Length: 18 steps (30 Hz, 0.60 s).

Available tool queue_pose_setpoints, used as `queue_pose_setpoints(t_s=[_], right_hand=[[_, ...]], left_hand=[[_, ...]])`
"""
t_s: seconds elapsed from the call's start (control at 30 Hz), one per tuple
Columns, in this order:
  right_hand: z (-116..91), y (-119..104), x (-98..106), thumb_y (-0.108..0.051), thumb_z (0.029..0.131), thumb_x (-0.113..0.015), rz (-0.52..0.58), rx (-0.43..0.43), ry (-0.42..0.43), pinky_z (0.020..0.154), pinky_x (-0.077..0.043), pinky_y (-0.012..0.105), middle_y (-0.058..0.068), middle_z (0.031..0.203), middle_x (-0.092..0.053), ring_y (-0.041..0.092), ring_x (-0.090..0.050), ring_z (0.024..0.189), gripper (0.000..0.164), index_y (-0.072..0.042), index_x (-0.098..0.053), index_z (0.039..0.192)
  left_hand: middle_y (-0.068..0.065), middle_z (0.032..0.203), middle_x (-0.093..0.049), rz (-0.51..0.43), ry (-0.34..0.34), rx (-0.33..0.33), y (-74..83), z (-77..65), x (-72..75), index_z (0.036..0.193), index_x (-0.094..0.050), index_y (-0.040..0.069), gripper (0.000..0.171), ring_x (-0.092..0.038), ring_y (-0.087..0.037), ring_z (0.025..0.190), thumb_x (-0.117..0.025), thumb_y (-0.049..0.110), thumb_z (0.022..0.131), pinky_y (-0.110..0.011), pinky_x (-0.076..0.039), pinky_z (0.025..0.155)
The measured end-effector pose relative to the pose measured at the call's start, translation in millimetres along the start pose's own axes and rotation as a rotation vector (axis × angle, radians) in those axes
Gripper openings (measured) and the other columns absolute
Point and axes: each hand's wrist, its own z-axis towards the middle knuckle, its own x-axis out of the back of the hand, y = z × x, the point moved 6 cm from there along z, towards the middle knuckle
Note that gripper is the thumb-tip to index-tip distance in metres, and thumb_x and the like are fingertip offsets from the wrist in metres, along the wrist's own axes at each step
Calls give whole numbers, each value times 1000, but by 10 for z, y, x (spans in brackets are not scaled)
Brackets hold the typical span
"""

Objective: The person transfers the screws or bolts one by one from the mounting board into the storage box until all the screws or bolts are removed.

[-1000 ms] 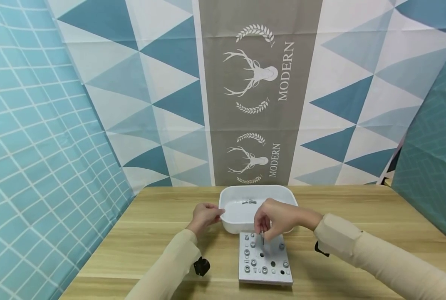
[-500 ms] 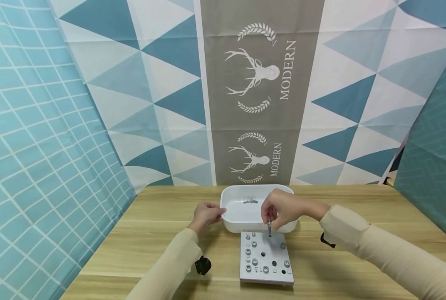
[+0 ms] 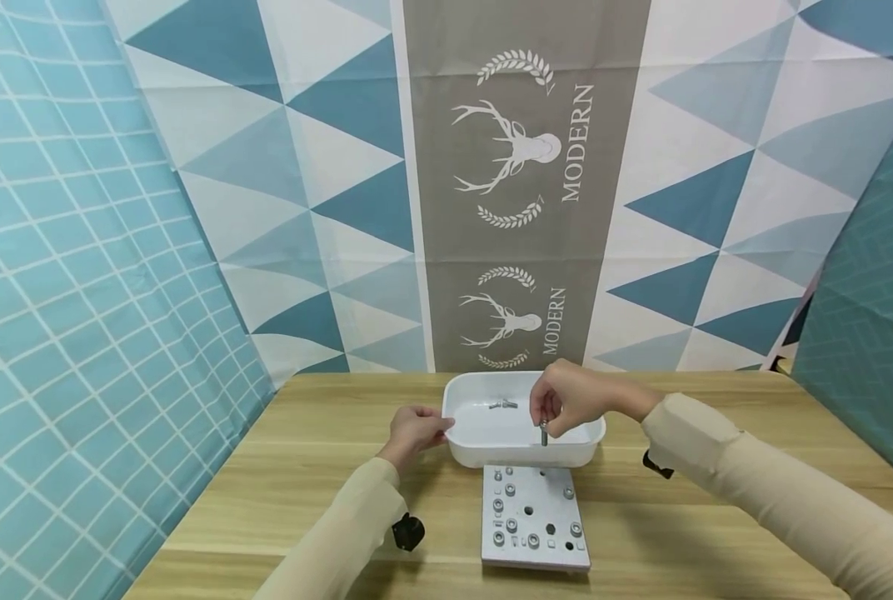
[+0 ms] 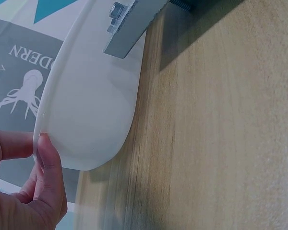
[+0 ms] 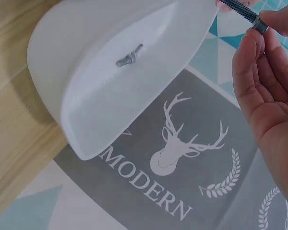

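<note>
My right hand point(image 3: 576, 395) pinches a socket-head bolt point(image 5: 243, 13) by its head, between thumb and fingers. In the head view the bolt hangs shank down over the front part of a white tray point(image 3: 525, 455). At the tray's left end, my left hand point(image 3: 415, 430) grips the rim between thumb and fingers, as the left wrist view also shows. A few loose bolts point(image 5: 129, 58) lie on the tray floor. In front of the tray rests a silver metal plate point(image 3: 534, 558) with several bolts seated in it and some open dark holes.
The tray and plate stand on a wood-grain table point(image 3: 281, 467). Patterned cloth point(image 3: 506, 167) hangs behind the table's back edge. Blue tiled cloth point(image 3: 79, 250) hangs on the left, and a green cloth point(image 3: 862, 333) on the right.
My right hand has lifted the bolt away from the metal plate and carried it back and slightly right, over the tray. My left hand keeps its hold on the rim.
</note>
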Motion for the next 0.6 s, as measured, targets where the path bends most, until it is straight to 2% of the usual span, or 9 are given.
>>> queue_pose_setpoints(t_s=[0.33, 0.6], right_hand=[[34, 134, 98, 0, 71, -69, -29, -20, 44, 55, -52, 17, -4, 66, -64, -1, -53, 58, 11, -11, -70, 74], [94, 229, 143, 0, 70, -68, -23, -53, 39, 57, -53, 17, -5, 67, -65, -1, -54, 59, 11, -11, -70, 74]], left_hand=[[-11, 89, -59, 22, 2, 2, -20, 1, -5, 100, -61, -7, 25, -60, -10, 62, -73, 3, 82, -20, -59, 62], [-12, 89, -60, 19, 2, 2, -13, 2, 4, 101, -62, -7, 25, -60, -10, 62, -73, 3, 82, -21, -59, 63]])
